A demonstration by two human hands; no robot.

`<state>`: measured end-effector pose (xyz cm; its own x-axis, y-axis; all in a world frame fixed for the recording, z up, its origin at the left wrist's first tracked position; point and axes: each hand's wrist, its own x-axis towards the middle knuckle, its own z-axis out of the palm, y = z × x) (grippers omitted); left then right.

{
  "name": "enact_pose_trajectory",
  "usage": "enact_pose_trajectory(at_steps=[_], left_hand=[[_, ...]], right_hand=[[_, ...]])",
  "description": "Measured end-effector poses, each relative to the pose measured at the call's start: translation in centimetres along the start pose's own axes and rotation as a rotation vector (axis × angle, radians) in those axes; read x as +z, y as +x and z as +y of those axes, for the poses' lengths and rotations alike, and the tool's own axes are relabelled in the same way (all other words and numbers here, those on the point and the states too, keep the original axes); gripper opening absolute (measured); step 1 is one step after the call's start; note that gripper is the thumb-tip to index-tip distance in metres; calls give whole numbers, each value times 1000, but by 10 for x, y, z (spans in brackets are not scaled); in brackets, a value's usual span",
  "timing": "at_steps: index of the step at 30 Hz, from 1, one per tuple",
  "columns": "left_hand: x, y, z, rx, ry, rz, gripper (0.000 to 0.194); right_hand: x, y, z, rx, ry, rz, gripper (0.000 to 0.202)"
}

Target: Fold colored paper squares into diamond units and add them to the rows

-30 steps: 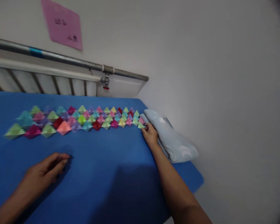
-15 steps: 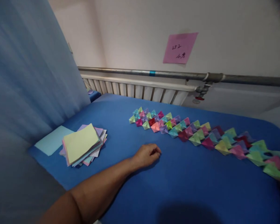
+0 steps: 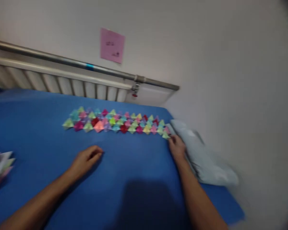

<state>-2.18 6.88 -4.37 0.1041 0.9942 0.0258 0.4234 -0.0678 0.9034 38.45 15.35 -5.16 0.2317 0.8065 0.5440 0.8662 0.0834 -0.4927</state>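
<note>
Rows of small folded paper pieces (image 3: 124,128) in many colours lie across the blue surface, each pointed and diamond-like. At their right end, my right hand (image 3: 177,146) has its fingers closed at the edge of a light green folded paper piece (image 3: 165,135). Motion blur softens the fingertips there. My left hand (image 3: 86,160) rests on the blue surface in front of the rows, fingers loosely curled in with nothing visible in them. It does not touch the paper pieces.
A stack of coloured paper sheets (image 3: 0,167) is partly cut off at the left edge. To the right of my right hand lies a pale blue-grey plastic-looking bag (image 3: 206,159). A radiator (image 3: 64,85) and pipe (image 3: 60,59) run along the wall, below a pink note (image 3: 112,45).
The view has swung right, bringing my right hand, its arm and the pale bag into sight. The paper stack has slid mostly out at the left. My left hand stays loosely curled on the surface.
</note>
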Motion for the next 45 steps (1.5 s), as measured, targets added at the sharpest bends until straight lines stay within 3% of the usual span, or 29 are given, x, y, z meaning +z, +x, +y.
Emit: enact_pose_trajectory(at_steps=[2,5,11,19,27,37,45], left_hand=[[2,4,-8,-89,8,16,36],[3,3,-8,-168,23,0,44],[2,0,5,-225,35,13,47],[3,2,1,-252,13,-10,53],[6,5,-3,-214,-14,4,48],[8,8,8,-162,-76,12,39],[8,8,6,-152,-80,4,37]], right_hand=[[-12,6,21,12,-51,10,20],[-5,8,30,10,-39,15,20],[2,5,26,9,44,20,20],[-8,0,15,-6,84,36,20],[-9,-22,-30,-106,210,-64,16],[52,-56,-118,-161,398,-214,14],[70,-59,-144,-167,429,-232,14]])
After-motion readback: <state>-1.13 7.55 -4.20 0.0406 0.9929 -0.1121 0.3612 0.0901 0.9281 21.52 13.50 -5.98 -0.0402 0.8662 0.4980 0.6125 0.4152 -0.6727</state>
